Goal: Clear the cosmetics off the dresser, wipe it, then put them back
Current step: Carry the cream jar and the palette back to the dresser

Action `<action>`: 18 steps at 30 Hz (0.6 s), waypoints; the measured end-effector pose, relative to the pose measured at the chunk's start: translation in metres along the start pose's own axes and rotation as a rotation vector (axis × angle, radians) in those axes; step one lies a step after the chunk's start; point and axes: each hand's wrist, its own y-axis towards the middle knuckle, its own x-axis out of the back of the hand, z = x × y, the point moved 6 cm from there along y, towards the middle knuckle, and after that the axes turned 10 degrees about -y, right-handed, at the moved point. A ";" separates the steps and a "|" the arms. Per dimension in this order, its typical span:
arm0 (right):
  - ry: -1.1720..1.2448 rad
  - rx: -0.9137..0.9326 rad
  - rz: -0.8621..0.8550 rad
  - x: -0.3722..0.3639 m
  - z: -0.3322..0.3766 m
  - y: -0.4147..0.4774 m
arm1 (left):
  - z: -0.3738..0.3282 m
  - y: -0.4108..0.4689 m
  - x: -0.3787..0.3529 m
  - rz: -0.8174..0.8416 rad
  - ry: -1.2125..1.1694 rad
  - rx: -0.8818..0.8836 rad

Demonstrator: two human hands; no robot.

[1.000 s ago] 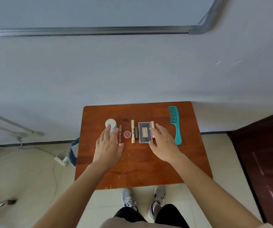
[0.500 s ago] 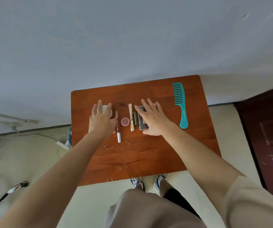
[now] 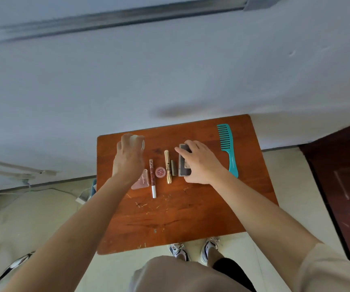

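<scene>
Clearing step: on the wooden dresser [image 3: 191, 218], the left hand [image 3: 128, 159] seemingly curls round a blurred white jar [image 3: 140, 142]; the right hand [image 3: 201, 163] grips the grey palette [image 3: 183, 166]. Next, both need lifting away.

head: from above the near edge of the dresser [image 3: 180, 218] I look steeply down, toward the wall [image 3: 170, 70].
range: near; whole top fits.

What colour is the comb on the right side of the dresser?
The comb is teal; the head view shows it clearly.
</scene>
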 end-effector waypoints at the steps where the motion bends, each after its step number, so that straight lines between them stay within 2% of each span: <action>1: 0.010 -0.018 -0.025 0.009 -0.003 -0.006 | -0.008 -0.001 0.011 -0.011 0.007 -0.033; 5: 0.040 -0.131 -0.169 0.051 -0.023 -0.038 | -0.045 -0.010 0.051 -0.072 -0.019 -0.173; 11: 0.053 -0.411 -0.362 0.098 -0.064 -0.114 | -0.120 -0.029 0.072 -0.158 -0.099 -0.503; 16: 0.060 -0.699 -0.457 0.087 -0.071 -0.236 | -0.179 -0.062 0.023 0.018 -0.202 -0.674; 18: 0.026 -0.808 -0.493 0.085 -0.068 -0.295 | -0.210 -0.090 0.004 0.088 -0.204 -0.810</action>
